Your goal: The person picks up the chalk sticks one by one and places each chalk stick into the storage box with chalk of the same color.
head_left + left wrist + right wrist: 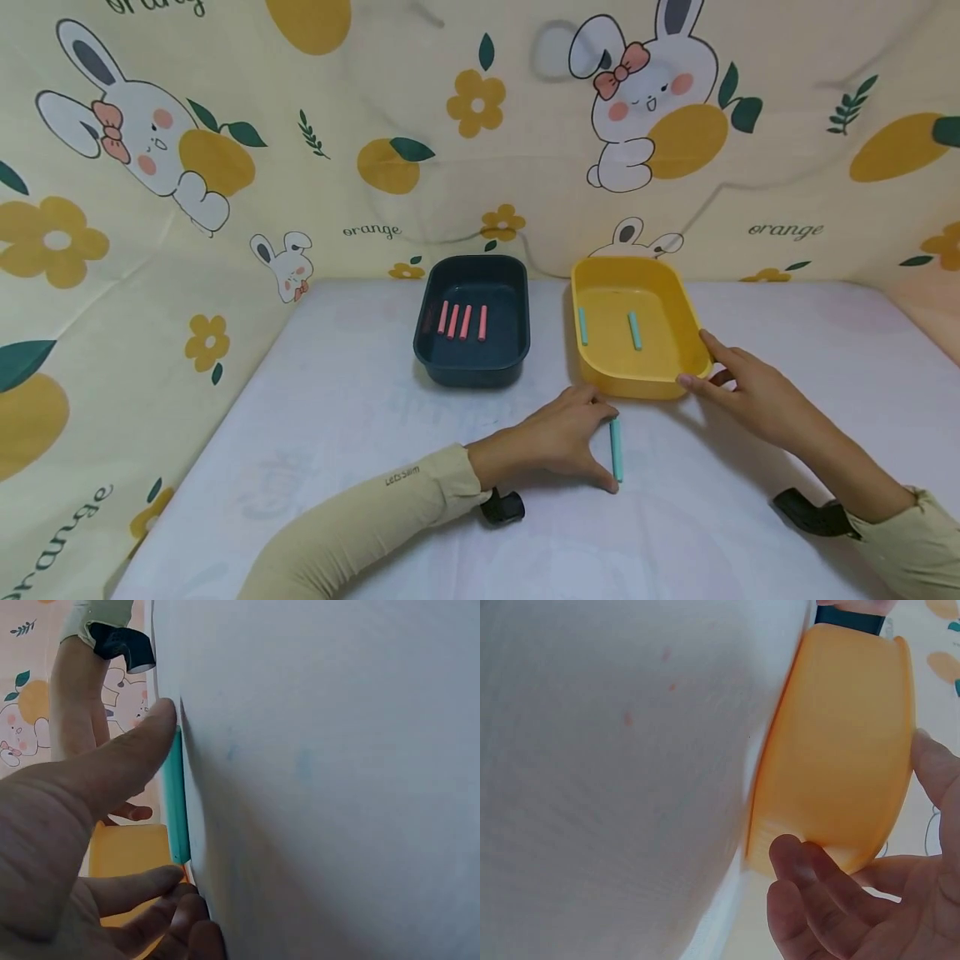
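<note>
A teal chalk stick (617, 450) lies on the white tabletop in front of the yellow bin (633, 388). My left hand (562, 437) pinches it end to end, the thumb at its near end and the index finger at its far end; the left wrist view shows the same grip along the chalk (177, 799). At the bin's near right corner, my right hand (761, 400) holds the rim, with the thumb at the front and fingers along the side. Two more teal chalk sticks (635, 331) lie inside that bin.
Left of the yellow bin stands a dark blue bin (472, 377) with several pink chalk sticks (466, 322) side by side in it. Behind both bins hangs a cream cloth (420, 100) printed with rabbits and oranges. Dark straps (504, 507) are worn at the wrists.
</note>
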The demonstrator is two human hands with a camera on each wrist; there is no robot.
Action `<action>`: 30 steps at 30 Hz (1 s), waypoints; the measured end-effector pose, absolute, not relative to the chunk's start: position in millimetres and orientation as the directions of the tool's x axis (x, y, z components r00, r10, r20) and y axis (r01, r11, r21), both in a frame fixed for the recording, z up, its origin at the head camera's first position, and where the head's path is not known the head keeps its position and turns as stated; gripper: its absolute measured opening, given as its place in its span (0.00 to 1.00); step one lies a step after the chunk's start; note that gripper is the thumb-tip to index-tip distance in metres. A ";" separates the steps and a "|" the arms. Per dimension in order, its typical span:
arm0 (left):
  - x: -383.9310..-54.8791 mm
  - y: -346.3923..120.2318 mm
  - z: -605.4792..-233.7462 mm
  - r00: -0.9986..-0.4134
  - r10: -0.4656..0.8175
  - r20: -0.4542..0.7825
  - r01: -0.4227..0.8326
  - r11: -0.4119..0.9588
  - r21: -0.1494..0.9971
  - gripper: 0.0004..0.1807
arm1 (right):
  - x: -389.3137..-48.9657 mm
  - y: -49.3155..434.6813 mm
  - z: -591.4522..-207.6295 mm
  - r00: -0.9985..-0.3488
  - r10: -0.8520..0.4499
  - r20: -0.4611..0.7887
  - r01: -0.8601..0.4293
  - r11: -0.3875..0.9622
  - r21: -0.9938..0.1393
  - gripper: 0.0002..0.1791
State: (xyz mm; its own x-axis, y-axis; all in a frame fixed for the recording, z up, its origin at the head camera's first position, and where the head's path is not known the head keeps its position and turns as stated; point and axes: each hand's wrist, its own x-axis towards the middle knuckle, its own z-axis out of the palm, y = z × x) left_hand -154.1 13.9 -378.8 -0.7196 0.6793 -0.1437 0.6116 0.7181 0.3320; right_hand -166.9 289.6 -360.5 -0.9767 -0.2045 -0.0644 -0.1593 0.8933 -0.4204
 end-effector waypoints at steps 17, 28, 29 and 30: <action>-149.8 15.1 -377.0 -0.729 0.673 -0.127 0.636 0.733 0.240 0.44 | -165.9 289.4 -359.4 -0.977 -0.200 -0.077 -0.149 0.892 -0.426 0.51; -152.9 10.2 -366.8 -0.662 0.745 -0.082 0.694 0.651 0.308 0.46 | -164.8 289.9 -360.1 -0.977 -0.206 -0.058 -0.163 0.893 -0.420 0.50; -153.7 10.0 -365.3 -0.657 0.750 -0.077 0.695 0.643 0.322 0.46 | -164.7 289.8 -360.2 -0.977 -0.206 -0.057 -0.163 0.892 -0.422 0.50; -154.5 9.7 -363.9 -0.653 0.754 -0.071 0.698 0.636 0.330 0.46 | -164.7 289.6 -360.3 -0.977 -0.206 -0.056 -0.164 0.891 -0.424 0.50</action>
